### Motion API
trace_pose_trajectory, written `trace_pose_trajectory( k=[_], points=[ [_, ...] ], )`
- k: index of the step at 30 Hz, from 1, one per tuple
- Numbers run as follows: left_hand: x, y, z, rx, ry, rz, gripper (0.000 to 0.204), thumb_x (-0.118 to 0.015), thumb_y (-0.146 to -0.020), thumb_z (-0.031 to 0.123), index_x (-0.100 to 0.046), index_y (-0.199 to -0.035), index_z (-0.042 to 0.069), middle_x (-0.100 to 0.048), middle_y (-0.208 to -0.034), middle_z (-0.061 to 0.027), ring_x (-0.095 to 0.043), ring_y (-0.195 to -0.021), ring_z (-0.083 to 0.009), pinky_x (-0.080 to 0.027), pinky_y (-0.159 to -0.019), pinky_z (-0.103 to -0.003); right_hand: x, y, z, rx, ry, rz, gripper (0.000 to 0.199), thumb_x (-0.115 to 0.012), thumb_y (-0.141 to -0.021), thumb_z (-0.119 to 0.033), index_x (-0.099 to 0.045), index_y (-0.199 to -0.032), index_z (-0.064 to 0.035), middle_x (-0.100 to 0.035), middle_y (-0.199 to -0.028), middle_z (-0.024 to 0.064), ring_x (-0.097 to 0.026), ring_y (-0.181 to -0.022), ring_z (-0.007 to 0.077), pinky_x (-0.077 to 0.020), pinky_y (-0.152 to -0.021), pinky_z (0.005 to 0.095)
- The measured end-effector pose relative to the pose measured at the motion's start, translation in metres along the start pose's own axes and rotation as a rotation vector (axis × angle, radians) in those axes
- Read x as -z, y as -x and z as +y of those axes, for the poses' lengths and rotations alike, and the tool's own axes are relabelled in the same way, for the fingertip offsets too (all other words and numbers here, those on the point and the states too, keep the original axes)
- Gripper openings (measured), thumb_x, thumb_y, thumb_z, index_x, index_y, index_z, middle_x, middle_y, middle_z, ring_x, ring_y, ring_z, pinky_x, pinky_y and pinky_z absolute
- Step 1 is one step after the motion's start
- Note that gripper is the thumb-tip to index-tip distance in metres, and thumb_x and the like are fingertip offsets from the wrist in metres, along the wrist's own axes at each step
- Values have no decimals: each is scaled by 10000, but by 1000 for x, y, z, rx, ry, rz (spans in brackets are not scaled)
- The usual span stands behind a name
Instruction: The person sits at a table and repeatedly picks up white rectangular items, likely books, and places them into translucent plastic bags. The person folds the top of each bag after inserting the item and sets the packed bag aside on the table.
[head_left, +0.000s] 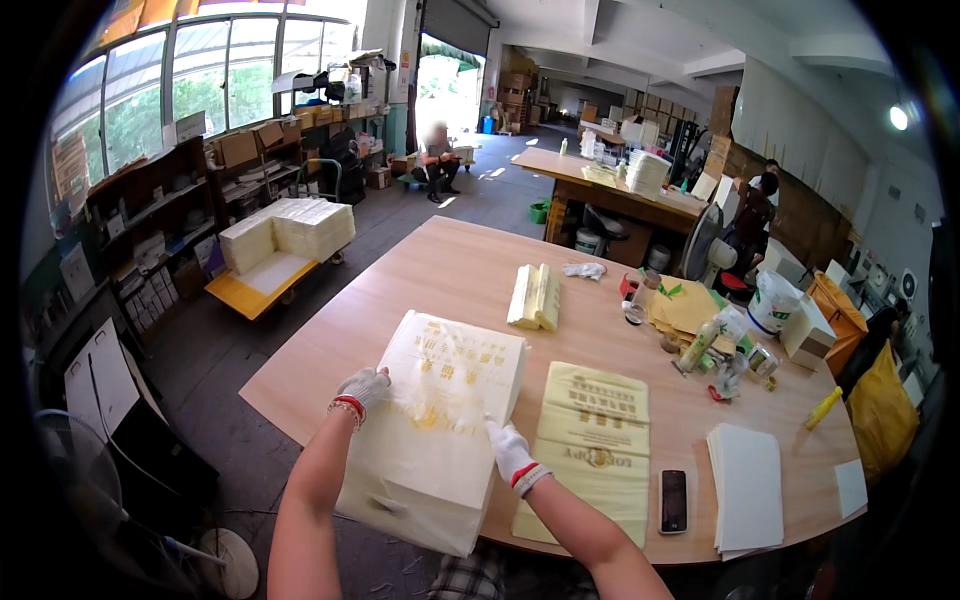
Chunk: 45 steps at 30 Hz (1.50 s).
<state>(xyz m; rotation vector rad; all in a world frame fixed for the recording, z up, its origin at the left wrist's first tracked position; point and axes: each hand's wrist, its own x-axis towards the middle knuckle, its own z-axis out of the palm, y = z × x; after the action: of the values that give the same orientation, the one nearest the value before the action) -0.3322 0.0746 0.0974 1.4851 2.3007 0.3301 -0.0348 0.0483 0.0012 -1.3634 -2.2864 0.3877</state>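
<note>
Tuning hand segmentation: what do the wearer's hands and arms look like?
Left hand and right hand both wear white gloves. Right cuff: red band. Left wrist: red too, possibly a bracelet. Forearms: bare, no sleeves visible.

There are two gloved hands (pixel 364 389) (pixel 512 455), one held stack (pixel 425 460), one phone (pixel 674 502).

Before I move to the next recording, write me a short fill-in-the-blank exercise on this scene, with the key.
1. The left hand and right hand, both touching the wrapped package, wear gloves coloured ____.
2. The coloured band on the right glove's cuff is ____.
3. Between the printed yellow packaging and white paper stack lies a ____.
4. The low cart stands to the table's ____.

Missing words: white; red; phone; left.
</note>
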Motion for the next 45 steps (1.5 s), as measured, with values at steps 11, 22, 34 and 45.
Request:
trace_pose_trajectory(
  k=[11, 22, 34, 45],
  points=[
    [-12, 32, 2, -303, -224, 433, 477, -476, -861, 386, -490, -1208, 58, -510, -1228, -196, -488, -1127, -369, -387, -940, -437, 17, 23, -71, -483, -906, 167, 626, -475, -876, -488, -414, -1243, 16, -518, -1152, 312, -523, -1077, 360, -401, -898, 373],
    [-206, 306, -90, -522, 33, 57, 303, -522, -760, 96, -570, -1056, 48, -592, -988, -169, -559, -926, -325, -446, -836, -437, -47, 335, 24, -1070, -1516, -224, 398, -532, -895, -319, -519, -1230, -105, -609, -1073, 97, -609, -892, 220, -500, -807, 383],
    [-258, 265, 170, -876, 51, 68, 323, -623, -764, 383, -633, -969, 134, -530, -1111, -158, -455, -1091, -350, -342, -944, -470, 0, 448, 82, -997, -1748, 255, 314, -495, -916, -249, -504, -1185, -87, -616, -941, 124, -615, -787, 272, -525, -670, 409],
    [-272, 248, 175, -795, 73, -218, 284, -610, -777, 383, -655, -864, 117, -582, -971, -89, -472, -1029, -290, -357, -920, -381, 29, 466, 64, -1104, -1874, 512, 371, -454, -932, -316, -481, -1171, -33, -604, -952, 129, -619, -789, 273, -530, -713, 448]
  ],
)
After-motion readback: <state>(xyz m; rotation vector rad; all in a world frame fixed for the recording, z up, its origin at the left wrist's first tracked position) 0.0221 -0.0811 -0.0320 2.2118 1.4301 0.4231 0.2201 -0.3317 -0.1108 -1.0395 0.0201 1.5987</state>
